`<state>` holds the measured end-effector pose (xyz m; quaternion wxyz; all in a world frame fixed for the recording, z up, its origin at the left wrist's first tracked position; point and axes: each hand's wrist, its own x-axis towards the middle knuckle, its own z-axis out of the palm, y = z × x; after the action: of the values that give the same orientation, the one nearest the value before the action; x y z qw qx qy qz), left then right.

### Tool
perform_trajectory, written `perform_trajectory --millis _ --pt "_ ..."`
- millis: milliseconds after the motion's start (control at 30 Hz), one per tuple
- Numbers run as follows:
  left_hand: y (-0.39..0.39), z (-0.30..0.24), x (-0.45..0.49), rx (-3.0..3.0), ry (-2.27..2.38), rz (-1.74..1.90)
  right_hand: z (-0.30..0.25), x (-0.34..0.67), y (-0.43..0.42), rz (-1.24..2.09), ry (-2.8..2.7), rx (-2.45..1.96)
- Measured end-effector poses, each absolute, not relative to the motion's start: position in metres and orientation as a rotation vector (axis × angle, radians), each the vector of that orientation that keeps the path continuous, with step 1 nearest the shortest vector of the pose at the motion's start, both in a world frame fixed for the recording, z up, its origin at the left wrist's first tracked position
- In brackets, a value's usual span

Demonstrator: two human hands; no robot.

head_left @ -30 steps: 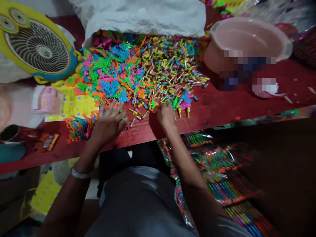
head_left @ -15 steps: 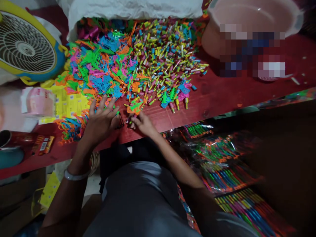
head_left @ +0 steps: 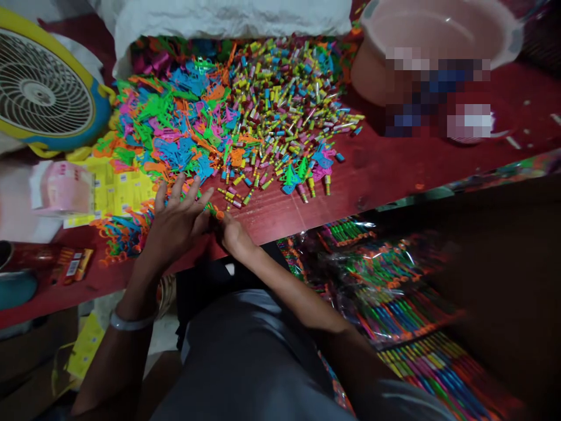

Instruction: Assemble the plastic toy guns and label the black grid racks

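My left hand [head_left: 177, 219] is palm down at the table's front edge with its fingers spread, beside a pile of flat plastic pieces [head_left: 175, 128] in orange, green, blue and pink. Close to its thumb, my right hand [head_left: 235, 237] is closed, its fingertips at a small orange-and-green plastic piece [head_left: 218, 214]. The right fingers are partly hidden. Several small striped tubes [head_left: 234, 197] lie just beyond the right hand, in front of a larger heap of yellow, pink and blue tubes [head_left: 284, 99].
A yellow-and-blue fan [head_left: 44, 93], a pink box [head_left: 63, 187] and yellow printed sheets [head_left: 123, 187] stand or lie on the left. Orange-ended plastic sticks [head_left: 123, 237] lie near my left wrist. A pink basin [head_left: 372, 76] is at the back right. Bagged colourful sticks [head_left: 394, 310] lie below the table.
My right hand has moved left and toward me, up to my left thumb. The orange-and-green pieces above its fingers have come away from the tubes. My left hand stays spread.
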<state>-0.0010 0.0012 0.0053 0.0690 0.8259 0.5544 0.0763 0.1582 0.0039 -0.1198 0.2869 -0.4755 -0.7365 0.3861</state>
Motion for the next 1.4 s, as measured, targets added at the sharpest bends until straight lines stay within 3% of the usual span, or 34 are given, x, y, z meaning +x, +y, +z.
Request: perform_trajectory --millis 233,467,1400 --pt "0.002 0.006 -0.008 2.502 1.559 0.195 -0.097 0.155 -0.001 1.145 -1.954 -1.455" --pt "-0.002 0.003 -0.003 2.466 1.634 0.305 -0.108 0.154 -0.006 1.23 -1.823 -1.431" --pt "-0.003 0.003 -0.004 2.469 1.585 0.341 -0.105 0.16 0.009 1.171 -1.926 -1.313"
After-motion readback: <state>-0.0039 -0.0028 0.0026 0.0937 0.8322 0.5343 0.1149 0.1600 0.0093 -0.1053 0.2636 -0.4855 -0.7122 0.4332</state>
